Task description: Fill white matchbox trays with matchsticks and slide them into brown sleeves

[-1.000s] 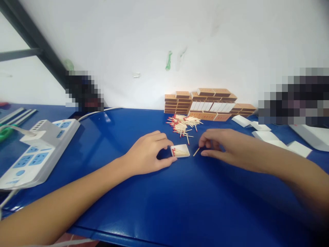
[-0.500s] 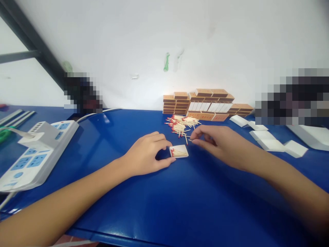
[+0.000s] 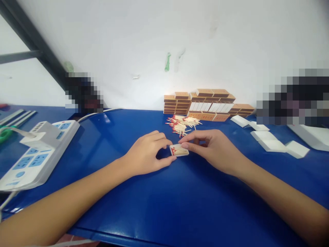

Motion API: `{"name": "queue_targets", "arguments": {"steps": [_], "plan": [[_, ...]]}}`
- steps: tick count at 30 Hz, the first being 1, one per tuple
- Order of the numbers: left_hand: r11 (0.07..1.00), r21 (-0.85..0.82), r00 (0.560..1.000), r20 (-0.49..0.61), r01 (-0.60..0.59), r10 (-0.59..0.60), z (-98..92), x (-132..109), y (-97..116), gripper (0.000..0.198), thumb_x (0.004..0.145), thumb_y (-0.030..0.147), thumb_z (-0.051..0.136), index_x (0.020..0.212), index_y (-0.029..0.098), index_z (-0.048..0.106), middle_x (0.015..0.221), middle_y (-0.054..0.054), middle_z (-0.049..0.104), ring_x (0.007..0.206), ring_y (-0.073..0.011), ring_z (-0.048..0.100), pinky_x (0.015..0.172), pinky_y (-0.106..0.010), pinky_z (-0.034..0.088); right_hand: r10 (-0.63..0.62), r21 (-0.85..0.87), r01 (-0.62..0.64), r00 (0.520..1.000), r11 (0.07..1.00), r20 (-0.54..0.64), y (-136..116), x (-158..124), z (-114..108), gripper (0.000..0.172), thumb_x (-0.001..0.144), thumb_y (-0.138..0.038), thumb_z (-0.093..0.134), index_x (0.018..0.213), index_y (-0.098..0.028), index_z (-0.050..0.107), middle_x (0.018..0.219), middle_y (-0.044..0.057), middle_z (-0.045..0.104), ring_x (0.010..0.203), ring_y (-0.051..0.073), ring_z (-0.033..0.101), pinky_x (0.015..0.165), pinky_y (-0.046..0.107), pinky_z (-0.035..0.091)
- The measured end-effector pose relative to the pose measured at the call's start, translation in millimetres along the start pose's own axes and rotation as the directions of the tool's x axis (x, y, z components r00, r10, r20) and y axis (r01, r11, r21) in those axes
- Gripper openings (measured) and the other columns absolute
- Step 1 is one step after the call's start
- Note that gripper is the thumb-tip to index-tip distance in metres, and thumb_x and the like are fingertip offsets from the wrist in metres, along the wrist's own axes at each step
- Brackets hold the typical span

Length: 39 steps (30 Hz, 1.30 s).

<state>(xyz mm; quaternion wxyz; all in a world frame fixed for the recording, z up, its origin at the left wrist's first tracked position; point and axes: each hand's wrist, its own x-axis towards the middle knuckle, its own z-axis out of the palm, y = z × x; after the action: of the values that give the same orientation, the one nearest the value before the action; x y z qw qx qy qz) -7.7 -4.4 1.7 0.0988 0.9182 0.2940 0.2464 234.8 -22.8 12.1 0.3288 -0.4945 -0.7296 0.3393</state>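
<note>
Tray (image 3: 182, 155); left hand (image 3: 147, 153) clamped across its end; right hand (image 3: 212, 148) fingertips nearly together above; held item unclear

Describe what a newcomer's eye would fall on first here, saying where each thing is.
Probably the two hands mid-table: the left hand holds the left end of a small white tray of red-tipped matches, while the right hand has its fingertips at the tray's right end. Just beyond lies a loose heap of matches on the blue table, with brown stacked matchboxes behind it, near the wall.
</note>
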Motion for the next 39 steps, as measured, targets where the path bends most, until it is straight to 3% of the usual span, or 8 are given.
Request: {"name": "queue_targets", "arguments": {"steps": [8, 11, 15, 18, 21, 24, 31, 39], "plan": [[1.0, 0.008, 0.999, -0.024, 0.029, -0.029, -0.1, -0.4, -0.2, 0.024, 0.091, 0.036, 0.073, 0.105, 0.017, 0.071, 0.09, -0.004, 0.068, 0.085, -0.02, 0.061, 0.078, -0.034, 0.052, -0.034, -0.119, 0.028, 0.998, 0.993, -0.051, 8.4, 1.0, 3.2, 0.02, 0.092, -0.044, 0.071, 0.091, -0.028, 0.083, 0.083, 0.002, 0.067, 0.067, 0.015, 0.052, 0.062, 0.032, 0.042], [1.0, 0.007, 1.0, -0.012, 0.009, -0.009, 0.4, -0.6, 0.4, 0.026, 0.092, 0.037, 0.073, 0.106, 0.016, 0.072, 0.09, -0.004, 0.068, 0.085, -0.0197, 0.06, 0.079, -0.034, 0.052, -0.132, -0.286, 0.092, 0.983, 0.954, -0.124, 14.7, 3.5, -4.3, 0.023, 0.097, -0.04, 0.064, 0.089, -0.024, 0.078, 0.08, 0.002, 0.065, 0.067, 0.016, 0.053, 0.063, 0.032, 0.041], [1.0, 0.006, 1.0, 0.013, -0.008, 0.008, 0.5, -0.6, 1.2, 0.027, 0.092, 0.037, 0.072, 0.11, 0.016, 0.072, 0.091, -0.005, 0.068, 0.086, -0.0198, 0.06, 0.08, -0.034, 0.052, -0.115, -0.479, 0.01, 0.975, 0.878, -0.189, 24.5, 7.0, -9.5, 0.03, 0.095, -0.046, 0.065, 0.078, -0.022, 0.07, 0.074, 0.002, 0.06, 0.066, 0.018, 0.053, 0.061, 0.033, 0.039], [1.0, 0.004, 1.0, 0.02, -0.008, 0.008, 0.7, -0.8, 1.1, 0.028, 0.093, 0.038, 0.072, 0.111, 0.015, 0.072, 0.092, -0.005, 0.068, 0.087, -0.0201, 0.06, 0.08, -0.035, 0.052, -0.117, -0.486, 0.037, 0.984, 0.873, -0.134, 28.9, 7.8, -9.9, 0.025, 0.098, -0.04, 0.06, 0.083, -0.022, 0.068, 0.082, 0.004, 0.062, 0.07, 0.019, 0.056, 0.064, 0.034, 0.044], [1.0, 0.009, 1.0, 0.024, -0.009, 0.008, 0.6, -0.8, 1.0, 0.028, 0.093, 0.038, 0.072, 0.111, 0.016, 0.072, 0.091, -0.005, 0.068, 0.087, -0.0202, 0.061, 0.08, -0.035, 0.052, -0.249, -0.464, 0.217, 0.968, 0.859, -0.009, 34.0, 8.3, -12.6, 0.019, 0.101, -0.027, 0.053, 0.105, -0.024, 0.071, 0.099, 0.007, 0.062, 0.087, 0.022, 0.061, 0.078, 0.037, 0.051], [1.0, 0.006, 1.0, 0.03, -0.009, 0.009, 0.3, -0.5, 1.4, 0.027, 0.092, 0.037, 0.072, 0.11, 0.017, 0.072, 0.091, -0.004, 0.068, 0.087, -0.02, 0.061, 0.079, -0.034, 0.052, -0.32, -0.446, 0.318, 0.945, 0.837, 0.072, 40.5, 9.9, -18.5, 0.019, 0.102, -0.026, 0.052, 0.107, -0.025, 0.071, 0.106, 0.009, 0.06, 0.099, 0.025, 0.062, 0.089, 0.041, 0.052], [1.0, -0.002, 1.0, 0.028, 0.001, 0.0, -0.3, -0.1, 1.4, 0.026, 0.092, 0.037, 0.073, 0.108, 0.016, 0.073, 0.091, -0.004, 0.068, 0.086, -0.0197, 0.06, 0.079, -0.034, 0.052, -0.215, -0.45, 0.239, 0.971, 0.861, 0.104, 37.7, 10.7, -26.5, 0.019, 0.103, -0.034, 0.054, 0.091, -0.023, 0.063, 0.1, 0.008, 0.059, 0.092, 0.024, 0.059, 0.083, 0.039, 0.051], [1.0, 0.004, 1.0, 0.018, 0.004, -0.004, 0.0, -0.1, 0.9, 0.024, 0.092, 0.036, 0.072, 0.107, 0.017, 0.073, 0.091, -0.005, 0.069, 0.087, -0.0202, 0.061, 0.08, -0.035, 0.052, -0.244, -0.382, 0.274, 0.962, 0.883, 0.127, 5.8, -3.3, 0.5, 0.014, 0.104, -0.031, 0.055, 0.097, -0.023, 0.064, 0.101, 0.007, 0.062, 0.094, 0.022, 0.06, 0.083, 0.036, 0.049]]}}
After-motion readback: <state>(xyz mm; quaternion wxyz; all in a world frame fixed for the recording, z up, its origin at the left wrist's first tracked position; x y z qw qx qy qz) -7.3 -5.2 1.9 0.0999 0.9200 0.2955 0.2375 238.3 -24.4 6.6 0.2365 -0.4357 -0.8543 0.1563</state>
